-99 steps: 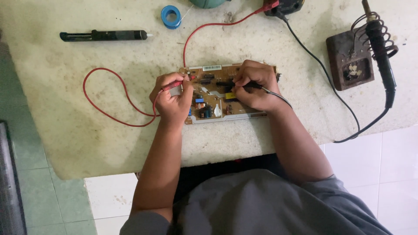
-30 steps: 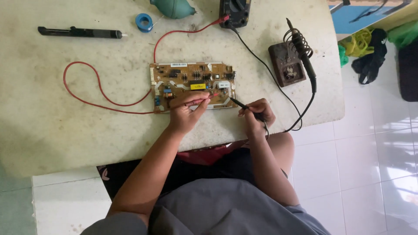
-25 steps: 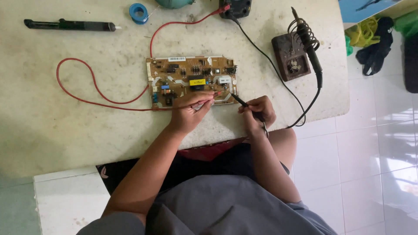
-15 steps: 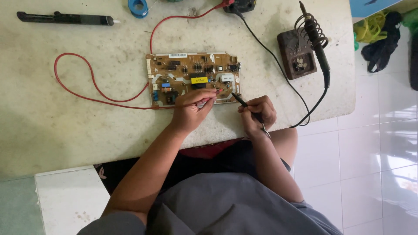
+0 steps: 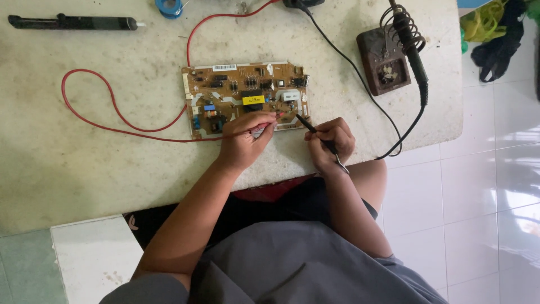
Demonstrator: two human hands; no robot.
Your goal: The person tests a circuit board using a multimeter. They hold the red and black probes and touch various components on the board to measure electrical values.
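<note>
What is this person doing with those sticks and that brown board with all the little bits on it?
The picture comes from a camera worn on the person's head, looking straight down, so you see their own arms and lap.

On the table lies a brown circuit board, a flat card covered in small electronic parts. The left hand pinches a red probe, a thin pointed stick, with its tip on the board. A long red wire loops away from it across the table. The right hand holds a black probe like a pencil, its tip also at the board's near edge, with a black wire running off to the top.

At the right, a soldering iron rests in its stand. At the top left lies a long black tool, and beside it a blue roll.
</note>
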